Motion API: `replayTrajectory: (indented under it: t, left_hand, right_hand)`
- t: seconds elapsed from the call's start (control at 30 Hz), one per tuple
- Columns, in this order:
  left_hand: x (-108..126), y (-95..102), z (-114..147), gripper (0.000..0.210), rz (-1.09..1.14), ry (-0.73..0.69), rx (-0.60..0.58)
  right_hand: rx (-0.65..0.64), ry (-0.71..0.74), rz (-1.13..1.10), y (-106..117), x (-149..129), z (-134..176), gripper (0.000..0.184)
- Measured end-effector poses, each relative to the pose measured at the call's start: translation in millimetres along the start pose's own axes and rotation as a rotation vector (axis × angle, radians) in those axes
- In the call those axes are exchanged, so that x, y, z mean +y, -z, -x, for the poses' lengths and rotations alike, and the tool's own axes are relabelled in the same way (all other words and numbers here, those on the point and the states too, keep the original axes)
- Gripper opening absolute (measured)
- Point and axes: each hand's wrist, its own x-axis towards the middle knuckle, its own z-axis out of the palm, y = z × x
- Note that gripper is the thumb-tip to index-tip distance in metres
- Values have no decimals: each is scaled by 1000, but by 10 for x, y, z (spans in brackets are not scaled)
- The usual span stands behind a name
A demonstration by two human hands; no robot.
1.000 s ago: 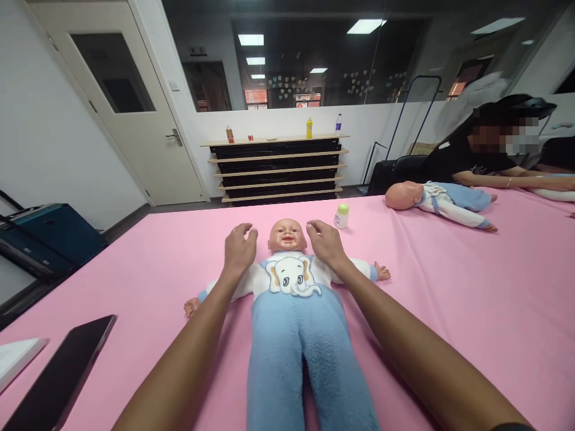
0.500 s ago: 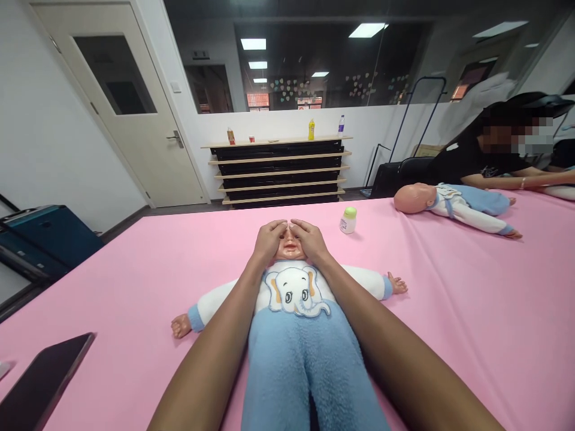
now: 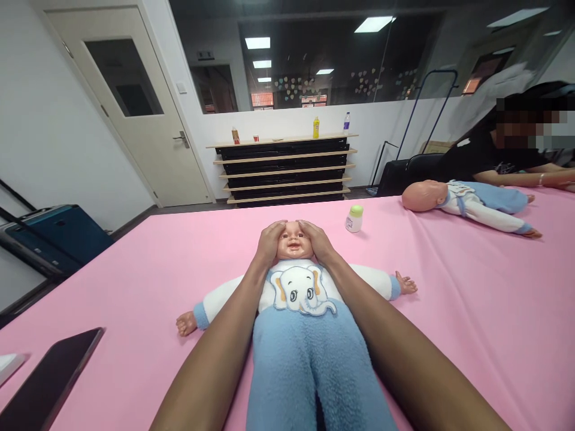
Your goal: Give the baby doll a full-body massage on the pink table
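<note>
Biggest thing first: the pink sheet (image 3: 458, 323) spreads under and all around our fingers, and cloth like that probably lets things slide a little. On it, stretching back toward us from our fingers, the doll (image 3: 309, 347) lies on its back, arms out. We'd guess it's fairly light, and the fuzzy blue trousers (image 3: 287, 371) look soft and grippy. For a lift, we'd want one palm under the back, below the elephant patch (image 3: 300, 289) just nearer us than our fingers, and the other behind the head (image 3: 294, 244). That head sits right between our two sets of fingers and looks like smooth, shiny plastic, so likely stiffish, a bit slippery, not too fragile; broad palms beat fingertips. Our left hand (image 3: 268, 242) cups one side and our right hand (image 3: 318, 242) the other, fingers curved and looking mostly close together, some tips up by the brow. How hard they press, we honestly can't tell. The doll's little hands (image 3: 186, 323) stick out well apart from our fingers; we wouldn't pull there. Smallest, the jar (image 3: 354, 220) stands near our right fingers, not touching.
</note>
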Motion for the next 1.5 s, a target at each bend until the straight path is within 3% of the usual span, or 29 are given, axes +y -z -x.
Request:
replayTrajectory:
  t: [0.3, 0.57, 0.97, 1.5]
  left_hand:
    - [110, -2, 91, 42, 7, -67, -37]
    - [37, -8, 72, 39, 17, -11, -12]
    - [12, 13, 88, 51, 87, 75, -91]
    - [-83, 15, 10, 38, 134, 48, -39]
  right_hand:
    - [-5, 147, 33, -7, -100, 64, 37]
    - [-5, 47, 34, -22, 24, 41, 40]
    - [-55, -32, 57, -31, -22, 42, 51]
    - [-31, -12, 32, -25, 13, -1, 37]
